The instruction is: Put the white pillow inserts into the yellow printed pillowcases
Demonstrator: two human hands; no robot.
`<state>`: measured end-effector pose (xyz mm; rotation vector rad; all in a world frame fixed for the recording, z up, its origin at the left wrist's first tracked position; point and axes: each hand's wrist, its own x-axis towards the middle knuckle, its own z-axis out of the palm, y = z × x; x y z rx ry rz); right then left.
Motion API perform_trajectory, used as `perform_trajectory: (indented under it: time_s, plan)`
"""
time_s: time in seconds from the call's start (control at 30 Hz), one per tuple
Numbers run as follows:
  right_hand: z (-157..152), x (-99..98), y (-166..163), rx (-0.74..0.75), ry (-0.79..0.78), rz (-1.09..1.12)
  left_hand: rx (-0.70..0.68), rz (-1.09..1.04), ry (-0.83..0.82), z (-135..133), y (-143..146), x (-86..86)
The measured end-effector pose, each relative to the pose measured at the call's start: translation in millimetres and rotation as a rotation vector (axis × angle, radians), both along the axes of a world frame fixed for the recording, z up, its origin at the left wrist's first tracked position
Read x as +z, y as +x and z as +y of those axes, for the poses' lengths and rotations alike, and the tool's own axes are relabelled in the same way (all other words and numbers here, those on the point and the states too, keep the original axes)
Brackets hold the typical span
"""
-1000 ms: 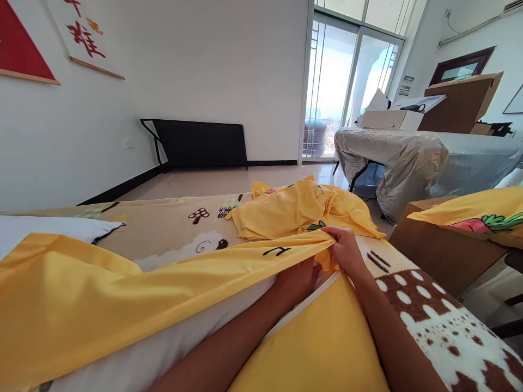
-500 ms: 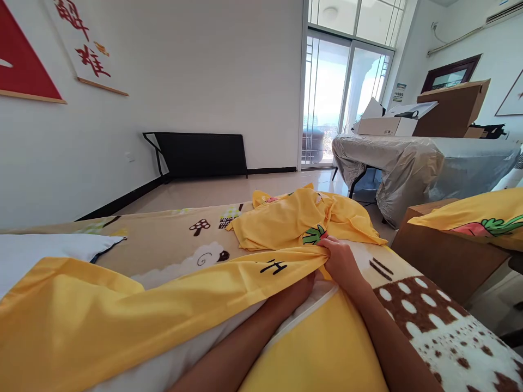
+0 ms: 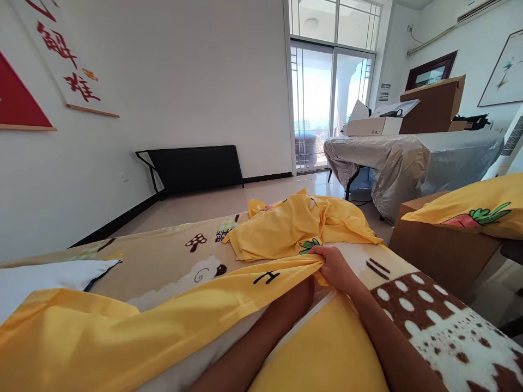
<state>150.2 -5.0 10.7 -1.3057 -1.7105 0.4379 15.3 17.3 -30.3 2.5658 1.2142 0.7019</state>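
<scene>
A yellow pillowcase lies stretched across the bed over a white pillow. My right hand is closed on the pillowcase's far corner and holds its edge up. My left hand reaches inside the opening, under the yellow cloth, and its fingers are hidden there. Just beyond my hands lies a crumpled heap of yellow fabric with a small green and pink print.
A patterned blanket with sheep and mushrooms covers the bed. A white pillow lies at the left. At the right a wooden box bears a yellow carrot-print pillow. Behind stand a plastic-covered table with cardboard boxes and a black rack.
The camera has tilted up and to the right a little. My right hand keeps its hold on the pillowcase corner and my left arm stays inside; both shifted slightly.
</scene>
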Motion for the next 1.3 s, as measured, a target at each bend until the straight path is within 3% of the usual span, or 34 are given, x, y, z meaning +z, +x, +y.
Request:
perform_trajectory:
  time_s: [0.2,0.43,0.6,0.87,0.93,1.1,1.2,1.3]
  plan:
    - [3,-3.5,4,-0.144,0.075,-0.079,0.022,0.097,0.021,-3,-4,4.2]
    - [9,-5.6,3,-0.051,0.052,0.140,0.053,0.236,0.026,-10,0,11.5]
    - [9,-4.2,3,-0.043,0.009,0.095,0.026,0.087,-0.058,-7,-15,2.1]
    - [12,-8.6,2,-0.058,0.014,0.049,0.109,-0.070,-0.185,4,-34,-8.1]
    - [12,-8.7,2,-0.062,0.012,0.051,0.046,-0.046,-0.155,3,-35,-5.1]
    - [13,-8.0,2,-0.063,0.033,0.054,-0.223,0.081,0.105,-6,-35,12.4]
    - [12,-8.0,2,-0.039,0.033,0.064,-0.235,0.067,-0.025,-5,-31,17.4]
    - [12,-9.0,2,-0.041,0.014,0.050,-0.077,-0.127,-0.280,1,-28,14.7]
